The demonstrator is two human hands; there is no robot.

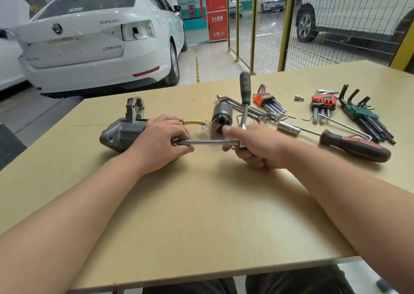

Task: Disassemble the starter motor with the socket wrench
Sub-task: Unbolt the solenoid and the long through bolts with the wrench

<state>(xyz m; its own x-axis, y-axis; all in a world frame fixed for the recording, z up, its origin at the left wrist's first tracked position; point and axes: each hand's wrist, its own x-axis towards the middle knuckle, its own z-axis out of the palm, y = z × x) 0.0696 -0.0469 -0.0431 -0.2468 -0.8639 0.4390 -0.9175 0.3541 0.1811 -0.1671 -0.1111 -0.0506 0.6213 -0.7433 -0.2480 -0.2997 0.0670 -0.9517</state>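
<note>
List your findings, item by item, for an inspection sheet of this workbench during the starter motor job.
Surface: tan wood-grain table.
Job's things: starter motor lying on its side; socket wrench set against its end, handle raised.
Clutter: grey cylindrical part, orange hex key set, red hex key set, green hex key set, screwdriver, loose socket.
Grips: left hand pinches the wrench's socket end at the motor; right hand grips the wrench head.
Cables: short yellow cable with ring terminal, beside the motor.
Surroundings: white car, yellow mesh fence, red cabinet.

Matt grey cast-metal starter motor [122, 134], shiny chrome socket wrench [212, 141], smooth pale wood-grain table [201, 204].
</note>
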